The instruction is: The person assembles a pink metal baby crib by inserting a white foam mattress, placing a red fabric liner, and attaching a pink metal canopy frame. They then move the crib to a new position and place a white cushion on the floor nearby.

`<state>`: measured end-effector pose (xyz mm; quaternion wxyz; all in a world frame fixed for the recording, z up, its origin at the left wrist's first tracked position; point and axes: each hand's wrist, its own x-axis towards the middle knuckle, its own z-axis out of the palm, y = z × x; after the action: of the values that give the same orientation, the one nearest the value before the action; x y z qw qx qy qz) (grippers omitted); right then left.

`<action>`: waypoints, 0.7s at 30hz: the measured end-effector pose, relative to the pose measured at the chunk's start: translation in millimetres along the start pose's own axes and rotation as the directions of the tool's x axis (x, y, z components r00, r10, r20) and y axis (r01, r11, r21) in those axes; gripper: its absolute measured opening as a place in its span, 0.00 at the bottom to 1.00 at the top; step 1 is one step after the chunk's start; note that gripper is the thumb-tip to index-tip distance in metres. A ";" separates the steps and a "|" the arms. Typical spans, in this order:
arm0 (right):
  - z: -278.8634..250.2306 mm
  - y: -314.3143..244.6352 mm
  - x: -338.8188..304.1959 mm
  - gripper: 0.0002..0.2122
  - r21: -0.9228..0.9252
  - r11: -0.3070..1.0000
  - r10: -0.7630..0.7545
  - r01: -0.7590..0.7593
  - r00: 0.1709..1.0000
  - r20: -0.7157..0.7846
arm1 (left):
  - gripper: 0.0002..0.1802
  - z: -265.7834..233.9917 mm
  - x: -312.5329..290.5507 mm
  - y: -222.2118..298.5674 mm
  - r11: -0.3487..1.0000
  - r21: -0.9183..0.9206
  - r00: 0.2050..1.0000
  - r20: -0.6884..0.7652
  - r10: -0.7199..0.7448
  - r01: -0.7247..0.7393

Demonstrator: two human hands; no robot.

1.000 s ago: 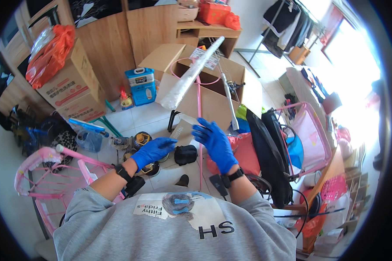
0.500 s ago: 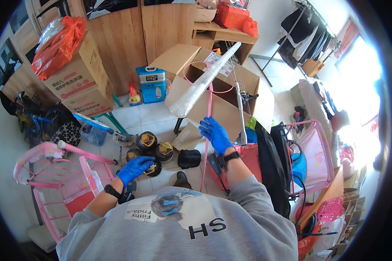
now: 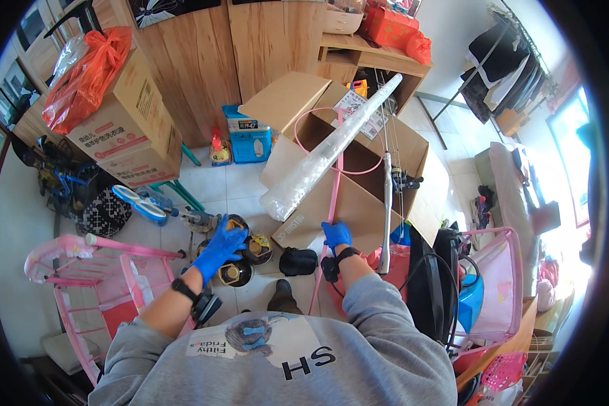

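My right hand, in a blue glove, is closed around a pink pole. The pole rises from the floor to a thin pink hoop over a big open cardboard box. My left hand, gloved in blue as well, hangs above several dark round jars with yellowish tops. Its fingers are spread and hold nothing; whether they touch a jar I cannot tell. A long roll in clear plastic lies slantwise across the box, and a fishing rod with a reel leans at its right side.
A small black pouch lies between my hands. Pink-framed stands flank me, one at left and one at right. Stacked cartons and a blue-and-white pack stand farther back. Black bags sit by my right arm.
My right hand has gone from open beside the pink pole to closed on it, lower down. My left hand has moved forward over the jars and spread its fingers. The view has shifted slightly.
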<state>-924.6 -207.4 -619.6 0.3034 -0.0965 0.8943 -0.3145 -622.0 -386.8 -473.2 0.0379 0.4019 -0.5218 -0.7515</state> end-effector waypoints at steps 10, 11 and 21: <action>-4.6 -17.5 -8.5 0.18 -0.359 0.928 -0.156 0.097 0.978 -0.140 | 0.22 92.3 88.2 53.7 0.912 -0.377 0.986 -0.040 0.159 -0.162; -5.1 -18.5 -8.3 0.17 -0.356 0.930 -0.144 0.088 0.980 -0.134 | 0.23 91.0 89.0 62.6 0.884 -0.395 0.967 -0.055 0.248 -0.250; -29.3 3.1 -60.2 0.13 -0.253 0.957 -0.174 0.144 0.980 -0.101 | 0.21 36.5 124.8 189.5 0.778 -0.431 0.889 -0.205 0.410 -0.458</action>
<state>-894.1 -168.3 -574.5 0.2078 -0.1855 0.9324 -0.2305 -798.3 -504.4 -384.4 0.3316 0.2866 -0.4009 -0.8045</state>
